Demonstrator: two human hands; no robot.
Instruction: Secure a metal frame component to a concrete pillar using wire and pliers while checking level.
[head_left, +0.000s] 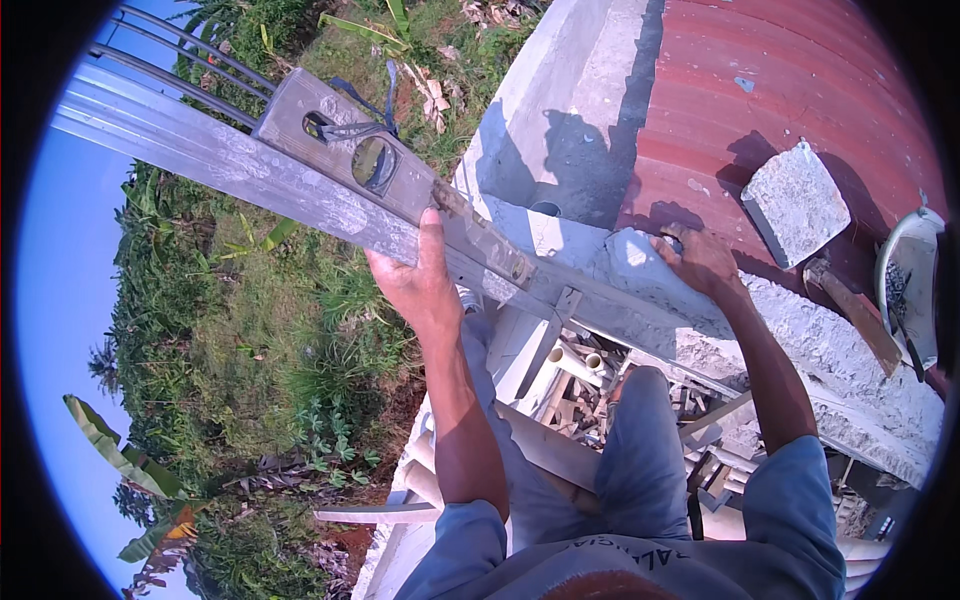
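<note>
My left hand (425,275) is closed around a long aluminium straightedge (240,165), its thumb pressed on the upper face. Lying along that bar is a grey, mortar-stained spirit level (330,145) with an oval window and a dark cord tied through its hole. Both slant from the upper left down to the top of the wall (560,240). My right hand (700,262) rests at the right end of a whitish block (640,255) on the wall top. Its fingers are curled; a small grey bit shows between them, too hidden to name.
A red corrugated roof (740,90) lies beyond the wall. On it are a loose pale block (797,203), a hammer-like tool (850,312) and a white basin (912,290). Rebar (190,75) extends at upper left. Below are pipes (575,362) and rubble; a green slope (270,340) drops away left.
</note>
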